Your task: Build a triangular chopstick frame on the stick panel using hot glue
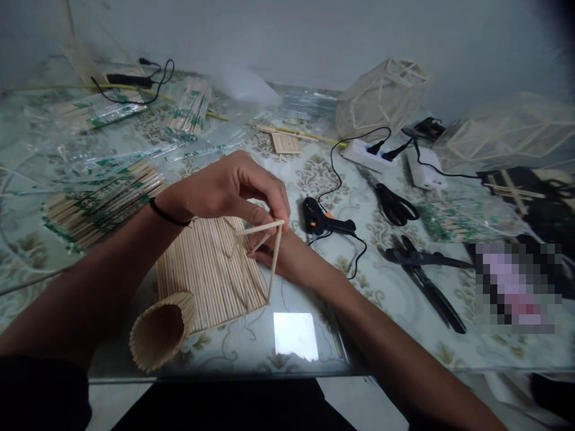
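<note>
My left hand [229,188] reaches across from the left, its fingers pinched on the top corner of a small frame of thin wooden sticks [269,251]. The frame stands on a flat mat of glued sticks [206,269] lying on the glass table. My right hand [269,254] comes in from the lower right and is mostly hidden under my left hand and behind the frame, touching its base; its fingers do not show. A short tube of sticks [162,329] lies at the mat's near left corner.
A black glue gun [323,221] with its cord lies just right of my hands. Scissors [390,200] and black pliers [426,275] sit further right. Packs of sticks [99,203] lie left, stick lanterns [381,96] and a power strip [366,155] behind.
</note>
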`<state>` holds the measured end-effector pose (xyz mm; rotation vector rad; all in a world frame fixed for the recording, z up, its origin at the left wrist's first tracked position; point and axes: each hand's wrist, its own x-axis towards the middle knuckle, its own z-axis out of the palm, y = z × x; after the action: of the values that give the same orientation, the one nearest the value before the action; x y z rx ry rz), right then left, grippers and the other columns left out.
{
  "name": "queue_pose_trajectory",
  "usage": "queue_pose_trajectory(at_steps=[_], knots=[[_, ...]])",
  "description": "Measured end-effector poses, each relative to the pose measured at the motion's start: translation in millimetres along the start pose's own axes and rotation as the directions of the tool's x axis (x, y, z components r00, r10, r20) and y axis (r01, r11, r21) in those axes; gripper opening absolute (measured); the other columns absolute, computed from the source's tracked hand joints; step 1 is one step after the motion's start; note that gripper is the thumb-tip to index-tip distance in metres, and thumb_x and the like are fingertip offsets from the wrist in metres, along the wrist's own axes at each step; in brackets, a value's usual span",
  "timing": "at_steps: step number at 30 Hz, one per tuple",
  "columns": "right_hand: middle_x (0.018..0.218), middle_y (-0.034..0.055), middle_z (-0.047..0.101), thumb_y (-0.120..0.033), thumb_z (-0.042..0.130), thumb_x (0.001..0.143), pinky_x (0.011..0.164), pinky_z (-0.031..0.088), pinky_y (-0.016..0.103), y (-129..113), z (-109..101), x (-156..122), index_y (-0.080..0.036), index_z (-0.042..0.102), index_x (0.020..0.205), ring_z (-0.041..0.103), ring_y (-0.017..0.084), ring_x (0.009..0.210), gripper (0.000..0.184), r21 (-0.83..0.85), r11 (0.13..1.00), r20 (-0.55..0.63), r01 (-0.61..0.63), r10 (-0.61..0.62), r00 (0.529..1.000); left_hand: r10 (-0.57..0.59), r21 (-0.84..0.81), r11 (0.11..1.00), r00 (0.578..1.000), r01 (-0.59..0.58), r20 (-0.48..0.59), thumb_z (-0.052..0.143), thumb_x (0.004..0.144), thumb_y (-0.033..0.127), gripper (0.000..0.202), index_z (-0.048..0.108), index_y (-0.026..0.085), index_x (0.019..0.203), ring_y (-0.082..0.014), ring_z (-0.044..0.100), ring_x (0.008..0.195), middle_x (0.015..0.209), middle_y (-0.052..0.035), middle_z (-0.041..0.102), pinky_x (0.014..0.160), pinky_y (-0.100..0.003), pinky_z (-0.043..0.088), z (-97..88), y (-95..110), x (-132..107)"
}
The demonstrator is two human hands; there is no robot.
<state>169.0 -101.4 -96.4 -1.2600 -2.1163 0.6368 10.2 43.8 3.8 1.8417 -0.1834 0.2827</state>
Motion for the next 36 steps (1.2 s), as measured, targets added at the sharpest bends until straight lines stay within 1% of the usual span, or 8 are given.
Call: queue_pose_trajectory(at_steps=[4,8,16,22,26,30,33,36], knots=[[0.098,0.0089,0.073,-0.012,0.064,0.097,0.094,0.058,0.038,1,0,0,-0.018,0.071,0.093,0.071,0.024,0.102,0.010,0.017,1.000,0.004,0.004,-0.004,1.000,0.011,0.054,0.998,1.000,-0.010,-0.014,0.077,0.092,0.050,0.034,0.083,0.017,0.088,-0.0159,0.076,0.082,0.087,-0.0102,0.080,0.080,-0.022,0.058,-1.0,-1,0],[0.100,0.0086,0.074,-0.017,0.065,0.099,0.095,0.058,0.040,2,-2,0,-0.020,0.071,0.097,0.071,0.024,0.104,0.007,0.034,0.999,0.038,-0.001,0.000,0.999,-0.016,0.101,0.995,1.000,0.016,-0.001,0.075,0.094,0.049,0.032,0.085,0.019,0.092,-0.0153,0.077,0.084,0.090,-0.0096,0.081,0.079,-0.021,0.057,-4.7,4,-1],[0.097,0.0062,0.072,-0.017,0.057,0.104,0.092,0.058,0.037,-8,-9,-1,-0.019,0.070,0.093,0.070,0.020,0.096,0.018,0.055,0.997,0.126,-0.045,0.038,0.991,-0.047,0.088,0.995,0.999,0.044,0.025,0.079,0.092,0.037,0.019,0.088,0.020,0.092,-0.0159,0.077,0.083,0.090,-0.0111,0.083,0.079,-0.022,0.059,-4.3,10,1],[0.094,0.0049,0.071,-0.012,0.060,0.101,0.091,0.058,0.037,-9,-9,1,-0.018,0.069,0.088,0.069,0.019,0.091,0.017,0.058,0.995,0.151,-0.083,0.073,0.986,-0.013,0.099,0.995,0.999,0.010,0.030,0.078,0.093,0.024,0.010,0.087,0.021,0.095,-0.0144,0.077,0.084,0.092,-0.0097,0.083,0.079,-0.021,0.058,-3.4,9,0],[0.092,0.0045,0.070,-0.011,0.062,0.099,0.094,0.057,0.038,-7,-6,3,-0.019,0.071,0.088,0.070,0.021,0.098,0.016,0.102,0.990,0.136,-0.095,0.081,0.987,-0.043,0.112,0.993,0.998,0.037,0.051,0.077,0.094,0.026,0.011,0.087,0.020,0.096,-0.0146,0.077,0.084,0.093,-0.0100,0.083,0.079,-0.022,0.058,-4.7,12,-1],[0.095,0.0049,0.072,-0.010,0.065,0.097,0.097,0.056,0.038,-6,-3,2,-0.019,0.071,0.087,0.070,0.021,0.103,0.015,0.124,0.989,0.113,-0.086,0.072,0.991,-0.078,0.105,0.992,0.995,0.071,0.069,0.077,0.094,0.036,0.019,0.086,0.019,0.096,-0.0162,0.077,0.084,0.093,-0.0111,0.082,0.079,-0.024,0.059,-4.0,14,0],[0.100,0.0056,0.073,-0.007,0.067,0.094,0.092,0.056,0.034,-9,-16,-1,-0.018,0.071,0.090,0.071,0.019,0.097,0.012,0.102,0.990,0.138,-0.100,0.085,0.987,-0.083,0.118,0.990,0.993,0.073,0.081,0.076,0.094,0.038,0.021,0.085,0.020,0.097,-0.0169,0.077,0.088,0.095,-0.0110,0.082,0.083,-0.026,0.059,-4.0,15,0],[0.106,0.0059,0.076,-0.011,0.064,0.096,0.089,0.055,0.032,-14,-51,-11,-0.020,0.073,0.100,0.072,0.019,0.095,0.013,0.030,0.990,0.102,-0.140,0.137,0.985,-0.106,0.180,0.980,0.991,0.090,0.081,0.076,0.095,0.037,0.021,0.082,0.022,0.107,-0.0170,0.077,0.093,0.100,-0.0093,0.082,0.088,-0.027,0.059,-6.2,17,-1]])
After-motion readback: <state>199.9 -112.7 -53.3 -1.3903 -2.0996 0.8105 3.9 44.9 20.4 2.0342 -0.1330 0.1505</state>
